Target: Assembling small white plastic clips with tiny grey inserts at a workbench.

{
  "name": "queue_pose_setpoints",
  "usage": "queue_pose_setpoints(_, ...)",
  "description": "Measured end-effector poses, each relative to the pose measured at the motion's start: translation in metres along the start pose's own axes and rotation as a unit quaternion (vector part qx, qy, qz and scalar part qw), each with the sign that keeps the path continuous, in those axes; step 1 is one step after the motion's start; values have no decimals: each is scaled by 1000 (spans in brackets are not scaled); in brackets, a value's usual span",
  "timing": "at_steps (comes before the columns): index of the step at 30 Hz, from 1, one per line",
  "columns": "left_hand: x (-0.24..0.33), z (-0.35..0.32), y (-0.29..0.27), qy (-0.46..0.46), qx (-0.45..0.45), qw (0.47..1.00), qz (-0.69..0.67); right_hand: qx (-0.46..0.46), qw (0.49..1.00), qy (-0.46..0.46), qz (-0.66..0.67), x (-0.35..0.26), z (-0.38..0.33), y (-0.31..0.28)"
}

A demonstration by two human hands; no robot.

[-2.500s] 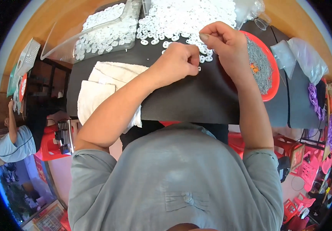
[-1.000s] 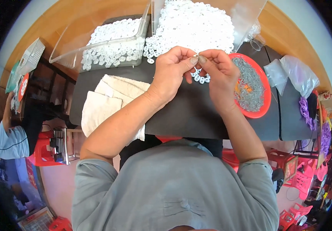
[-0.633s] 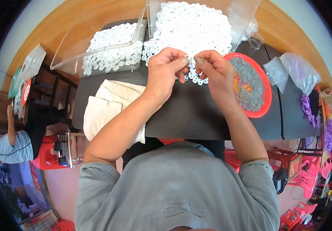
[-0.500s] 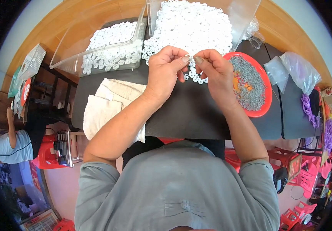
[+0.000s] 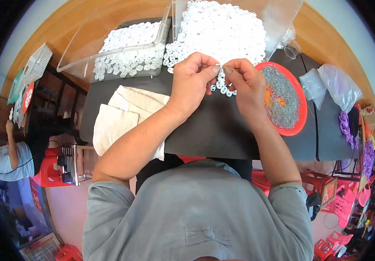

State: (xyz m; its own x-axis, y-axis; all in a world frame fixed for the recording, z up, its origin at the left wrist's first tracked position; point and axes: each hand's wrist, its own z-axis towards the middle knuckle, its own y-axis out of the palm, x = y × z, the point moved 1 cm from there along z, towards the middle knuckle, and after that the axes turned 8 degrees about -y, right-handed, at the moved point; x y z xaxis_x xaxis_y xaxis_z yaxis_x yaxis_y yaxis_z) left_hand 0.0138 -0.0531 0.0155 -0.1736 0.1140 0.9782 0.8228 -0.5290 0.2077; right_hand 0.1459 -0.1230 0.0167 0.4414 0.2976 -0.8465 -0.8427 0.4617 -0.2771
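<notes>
White plastic rings [image 5: 222,30] lie heaped at the far edge of the black counter [image 5: 213,130]. Since a moment ago both hands have drawn back from that heap toward the counter's middle. The left hand [image 5: 192,82] and right hand [image 5: 246,85] now meet fingertip to fingertip, pinched on a small ring [image 5: 219,66] above a few loose ones, so a piece seems picked and in work. A clear tray [image 5: 122,48] sits far-left, a folded towel [image 5: 122,117] at the left edge, a red dish [image 5: 285,102] right.
</notes>
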Motion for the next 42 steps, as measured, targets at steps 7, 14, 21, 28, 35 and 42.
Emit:
queue_pose_setpoints(7, -1, -3, 1, 18, 10, 999, 34, -1, 998, -31, -55, 0, -1, 3)
queue_pose_setpoints(14, -5, -3, 2, 2, 58, 998, 14, 7, 1000, -24, 16, 6, -2, 16)
queue_pose_setpoints(21, -3, 1, 2, -13, 60, 998, -8, 8, 992, -97, -78, 5, 1, 7)
queue_pose_setpoints(28, -2, 2, 0, -12, 35, 999, 35, 2, 977, -134, -166, 6, 1, 4)
queue_pose_setpoints(35, 4, 3, -1, -57, 8, 994, 90, 19, 967, -162, -195, 10, 1, 4)
queue_pose_setpoints(42, 7, 5, -6, -52, -41, 988, 138, 14, 957, -172, -232, 8, -2, 6)
